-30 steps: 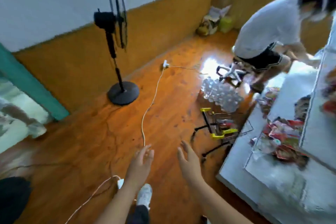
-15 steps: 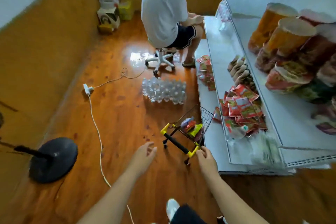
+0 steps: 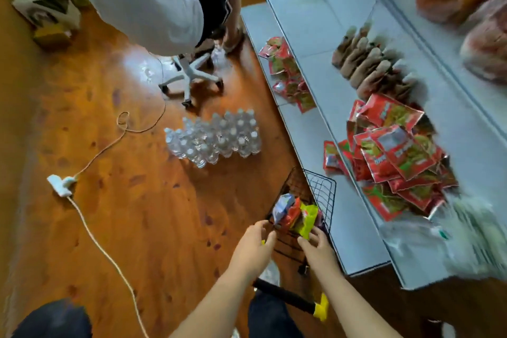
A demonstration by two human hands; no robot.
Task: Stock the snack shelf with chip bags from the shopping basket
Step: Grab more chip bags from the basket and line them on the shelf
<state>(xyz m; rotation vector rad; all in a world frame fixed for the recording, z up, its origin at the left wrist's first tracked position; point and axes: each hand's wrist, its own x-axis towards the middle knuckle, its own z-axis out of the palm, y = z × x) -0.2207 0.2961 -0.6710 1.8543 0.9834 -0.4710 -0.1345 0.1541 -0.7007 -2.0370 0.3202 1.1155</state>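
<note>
Both hands have come forward from open floor to the black wire shopping basket, forearms reaching in from below. Inside it, crinkled chip bags stand on end, tops upward. Left hand hovers at the near rim, fingers loosely curled, holding nothing. Right hand fingertips touch the yellow-green bag; whether they grip it is unclear. Grey metal snack shelf sits just right.
</note>
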